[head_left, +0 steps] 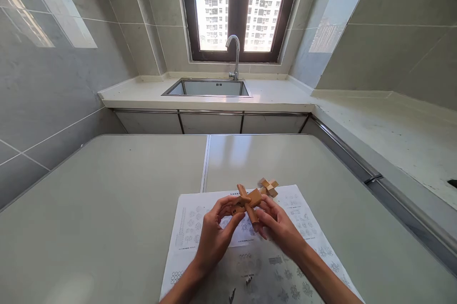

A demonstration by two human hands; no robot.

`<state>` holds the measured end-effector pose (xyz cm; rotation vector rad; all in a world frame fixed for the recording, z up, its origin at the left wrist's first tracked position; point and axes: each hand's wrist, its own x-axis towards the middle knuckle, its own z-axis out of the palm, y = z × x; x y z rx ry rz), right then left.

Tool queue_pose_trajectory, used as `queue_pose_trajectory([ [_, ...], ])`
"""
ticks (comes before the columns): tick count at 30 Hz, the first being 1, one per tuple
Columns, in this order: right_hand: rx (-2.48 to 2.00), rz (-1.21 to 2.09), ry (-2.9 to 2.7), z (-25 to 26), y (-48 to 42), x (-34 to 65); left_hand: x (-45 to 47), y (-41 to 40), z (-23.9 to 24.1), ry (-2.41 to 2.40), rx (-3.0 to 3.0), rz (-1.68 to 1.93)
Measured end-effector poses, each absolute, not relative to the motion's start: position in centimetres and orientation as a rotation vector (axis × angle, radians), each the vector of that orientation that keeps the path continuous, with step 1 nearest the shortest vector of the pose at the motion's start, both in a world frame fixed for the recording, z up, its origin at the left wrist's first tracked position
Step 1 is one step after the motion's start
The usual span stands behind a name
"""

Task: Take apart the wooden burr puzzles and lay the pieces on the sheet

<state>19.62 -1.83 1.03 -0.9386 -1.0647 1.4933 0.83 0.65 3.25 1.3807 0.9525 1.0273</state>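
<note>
At the near side of a pale desk (124, 199), in a tiled room with a window (238, 8) ahead of you, your two bare hands meet over printed sheets (296, 199). Between them is a brown wooden cross (254, 197), made of several pieces that fit through one another.

Its longest bar slants, the far end leaning left and pointing toward the window, the near end coming back toward you and to the right. That near end is by the fingers of your right hand (280, 228), so the right is the nearer hand to it. A broader block juts from the bar to the right, and shorter pieces jut to the left.

Your left hand (220, 228) has a narrow grip, thumb and fingers closed on the left-hand pieces. Your right hand's grip is narrow too, its fingers on the block and beside the bar; exactly where each fingertip presses is hidden. The cross thus lies directly between the two grips, to the right of the left one and to the left of the right one, apparently held above the paper.

Just beyond the right-hand fingers, at the sheets' far edge, sits a smaller, lighter wooden cluster (269, 187).
</note>
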Motion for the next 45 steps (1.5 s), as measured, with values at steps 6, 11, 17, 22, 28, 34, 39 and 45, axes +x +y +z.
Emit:
queue_pose_trajectory([
  [6, -1.017, 1.427, -1.105, 1.0, -1.8, 19.3, 0.9, 1.0, 3.8, 0.842, 1.227, 0.869],
  [11, -1.058, 1.465, -1.051, 0.1, -1.5, 19.5, 0.9, 1.2, 3.8, 0.863, 1.17, 0.891],
  [17, -0.958, 1.668, -1.163, 0.8, -1.6, 19.3, 0.9, 1.2, 3.7, 0.839, 1.273, 0.883],
  [22, -0.802, 1.794, -1.075, 0.5, -1.7, 19.5, 0.9, 1.1, 3.5, 0.869, 1.336, 0.866],
  [28, -0.675, 2.061, -0.715, -0.9, -1.6, 20.8, 0.9, 0.9, 3.1, 0.852, 1.363, 0.806],
  [34, -0.535, 2.144, -0.66, -1.1, -1.7, 21.0, 1.0, 0.8, 2.9, 0.834, 1.374, 0.783],
  [39, -0.497, 2.173, -0.699, -1.7, -1.8, 21.1, 1.0, 0.7, 2.8, 0.797, 1.378, 0.76],
  [45, -0.474, 2.113, -0.852, -1.9, -1.9, 21.3, 0.9, 0.6, 2.9, 0.72, 1.424, 0.737],
])
